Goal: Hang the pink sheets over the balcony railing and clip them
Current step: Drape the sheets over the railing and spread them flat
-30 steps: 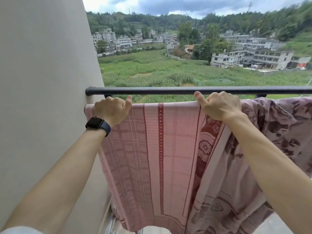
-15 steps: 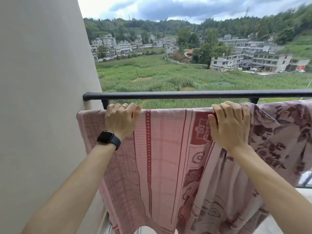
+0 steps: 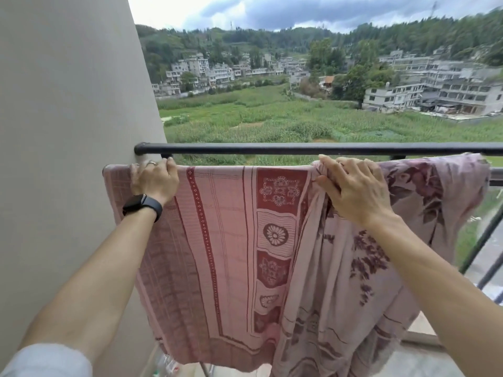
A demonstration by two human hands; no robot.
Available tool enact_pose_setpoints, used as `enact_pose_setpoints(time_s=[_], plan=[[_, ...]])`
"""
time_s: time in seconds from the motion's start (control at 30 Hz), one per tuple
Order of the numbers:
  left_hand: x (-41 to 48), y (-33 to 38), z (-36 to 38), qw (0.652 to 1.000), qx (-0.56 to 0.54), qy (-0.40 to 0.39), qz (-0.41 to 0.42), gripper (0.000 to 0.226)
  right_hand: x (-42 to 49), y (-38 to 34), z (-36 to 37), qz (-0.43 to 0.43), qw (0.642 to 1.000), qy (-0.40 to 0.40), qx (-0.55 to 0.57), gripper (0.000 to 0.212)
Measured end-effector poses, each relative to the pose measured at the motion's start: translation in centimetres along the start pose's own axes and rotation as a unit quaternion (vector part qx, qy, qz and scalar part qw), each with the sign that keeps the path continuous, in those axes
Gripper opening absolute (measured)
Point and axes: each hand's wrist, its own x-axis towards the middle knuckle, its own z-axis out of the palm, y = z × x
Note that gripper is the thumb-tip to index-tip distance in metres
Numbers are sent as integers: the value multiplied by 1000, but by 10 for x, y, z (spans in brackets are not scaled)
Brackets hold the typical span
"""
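Step in hand: spreading and seating the sheets on the rail; clipping not yet begun, and no clips are in view.

The left hand (image 3: 153,180) is curled over the top edge of the checked pink sheet (image 3: 217,240), clenched on the cloth near its wall-side corner. A dark watch (image 3: 141,204) sits on that wrist. The right hand (image 3: 353,189) lies on the bunched cloth where the checked sheet meets the flowered pink sheet (image 3: 435,191); its fingers (image 3: 330,165) press and gather the fold, a loose grasp rather than a full fist.

Between the two grips the checked sheet hangs flat and taut along its top edge. It lies just below the black top railing (image 3: 245,148), apparently over a lower bar that is hidden by cloth. Outward of the right grip the flowered sheet is draped, crumpled and uneven.

Judgement: the next move calls for smoothing the overlap under the right hand, then fetching clips and pinning each sheet close to the present grips.
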Motion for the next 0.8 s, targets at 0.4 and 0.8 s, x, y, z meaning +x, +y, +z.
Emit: enact_pose_setpoints(time_s=[0.4, 0.8], plan=[[-111, 218, -2, 960, -93, 8, 266, 57, -87, 66, -14, 303, 936, 103, 147, 103], [-88, 233, 1, 926, -97, 93, 352, 45, -28, 133, -67, 149, 970, 165, 95, 43]])
